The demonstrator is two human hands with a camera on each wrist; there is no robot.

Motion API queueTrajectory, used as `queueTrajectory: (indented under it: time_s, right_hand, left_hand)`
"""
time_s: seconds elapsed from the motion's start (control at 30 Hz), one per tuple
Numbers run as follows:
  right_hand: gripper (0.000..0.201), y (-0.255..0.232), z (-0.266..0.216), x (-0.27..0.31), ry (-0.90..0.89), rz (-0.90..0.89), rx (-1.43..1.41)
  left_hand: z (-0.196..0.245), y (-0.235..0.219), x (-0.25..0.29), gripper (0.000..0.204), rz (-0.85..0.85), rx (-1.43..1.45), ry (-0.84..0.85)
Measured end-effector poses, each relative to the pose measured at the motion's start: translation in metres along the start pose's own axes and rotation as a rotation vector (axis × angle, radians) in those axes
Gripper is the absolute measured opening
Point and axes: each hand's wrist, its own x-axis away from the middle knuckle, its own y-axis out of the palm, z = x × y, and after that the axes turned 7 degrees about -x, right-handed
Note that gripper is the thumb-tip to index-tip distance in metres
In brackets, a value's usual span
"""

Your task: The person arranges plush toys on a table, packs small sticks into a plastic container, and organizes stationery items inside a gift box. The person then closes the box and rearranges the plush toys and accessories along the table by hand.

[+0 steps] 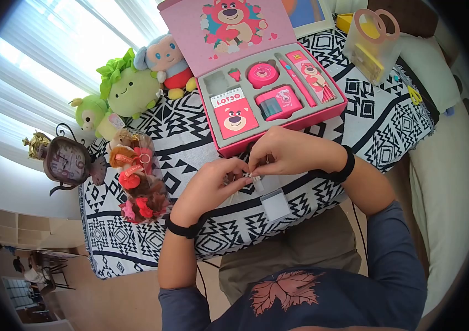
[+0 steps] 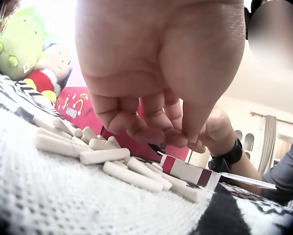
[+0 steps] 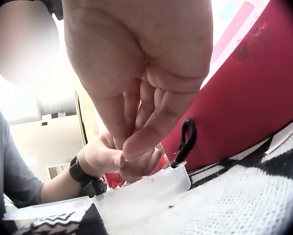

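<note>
In the head view my left hand and right hand meet fingertip to fingertip in front of the pink gift set. Both pinch at a small white stick, mostly hidden by the fingers. Just under them lies a small translucent plastic case, its flat lid folded open toward me. A black loop stands at one end of the case. Below my left palm, several loose white sticks, like chalk, lie piled on the patterned cloth, with a red-and-white banded side of the case beyond them.
The open pink box holds a notepad, a round case and pencils in grey foam. Plush toys, a bagged row of small toys and a clock stand left. A clear bag and yellow scissors are right.
</note>
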Motion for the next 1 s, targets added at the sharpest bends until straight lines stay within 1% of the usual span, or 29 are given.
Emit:
queueTrajectory:
  time_s: [0.03,0.1,0.13,0.17,0.2,0.27,0.3,0.37,0.43,0.5,0.53,0.6,0.63,0.67,0.7,0.73,0.77,0.8,0.83,0.9,0.97,1.0]
  right_hand:
    - [0.014,-0.004,-0.002,0.001,0.023,0.010,0.015]
    - [0.014,-0.007,0.003,0.002,0.046,0.020,0.032]
    - [0.015,-0.006,0.011,0.003,-0.002,0.015,0.126]
    - [0.016,-0.005,0.017,0.002,-0.051,0.010,0.220]
    - [0.016,-0.002,0.021,0.002,-0.051,0.012,0.220]
    - [0.015,0.004,0.023,0.002,-0.087,0.000,0.312]
    - [0.015,0.006,0.023,0.002,-0.087,0.000,0.314]
    - [0.014,0.007,0.023,0.000,-0.075,0.017,0.427]
    - [0.013,0.006,0.022,0.000,-0.073,0.049,0.411]
    - [0.013,0.003,0.019,-0.001,-0.071,0.081,0.393]
    - [0.014,0.000,0.012,-0.001,-0.043,0.083,0.354]
    - [0.014,-0.001,0.006,-0.002,-0.013,0.086,0.315]
    - [0.014,-0.001,0.004,-0.001,0.003,0.093,0.207]
    - [0.015,-0.001,0.003,-0.001,0.017,0.099,0.099]
    - [0.015,0.000,0.004,-0.002,0.016,0.101,0.100]
    - [0.015,0.002,0.007,-0.002,-0.019,0.144,0.057]
    - [0.015,0.003,0.009,-0.002,-0.054,0.188,0.013]
    - [0.015,0.003,0.011,-0.003,-0.054,0.189,0.013]
    - [0.016,0.003,0.013,-0.003,-0.081,0.178,0.015]
    - [0.018,0.002,0.013,-0.003,-0.107,0.167,0.013]
    - [0.017,0.001,0.008,-0.003,-0.096,0.110,0.069]
    - [0.017,0.001,0.009,-0.003,-0.098,0.110,0.068]
  left_hand:
    - [-0.001,-0.001,0.000,0.020,0.000,-0.001,0.000]
    - [-0.007,-0.001,0.000,0.021,0.000,-0.153,-0.067]
    - [-0.010,0.001,0.000,0.021,0.000,-0.154,-0.066]
    - [-0.013,0.003,0.000,0.022,0.014,-0.211,-0.032]
    - [-0.015,0.005,-0.001,0.023,0.027,-0.267,0.001]
    - [-0.015,0.007,-0.001,0.024,0.026,-0.292,0.006]
    - [-0.014,0.007,-0.002,0.024,0.028,-0.317,0.010]
    - [-0.012,0.008,-0.002,0.024,0.037,-0.350,0.015]
    - [-0.014,0.010,-0.002,0.023,0.045,-0.379,0.018]
    - [-0.023,0.015,-0.002,0.020,0.122,-0.389,0.091]
    - [-0.023,0.014,-0.002,0.020,0.122,-0.388,0.091]
    - [-0.022,0.010,-0.001,0.016,0.111,-0.380,0.035]
    - [-0.021,0.009,-0.001,0.016,0.110,-0.381,0.037]
    - [-0.020,0.007,0.000,0.015,0.130,-0.339,0.025]
    - [-0.019,0.004,0.000,0.014,0.150,-0.298,0.013]
    - [-0.017,0.002,0.001,0.014,0.150,-0.299,0.014]
    - [-0.014,-0.001,0.002,0.015,0.159,-0.234,-0.018]
    - [-0.012,-0.002,0.002,0.015,0.167,-0.169,-0.049]
    - [-0.011,-0.001,0.002,0.015,0.165,-0.170,-0.048]
    - [-0.011,0.002,0.002,0.016,0.194,0.027,-0.084]
    - [-0.013,0.005,0.001,0.015,0.182,0.062,-0.085]
    - [-0.014,0.005,0.000,0.014,0.171,0.097,-0.085]
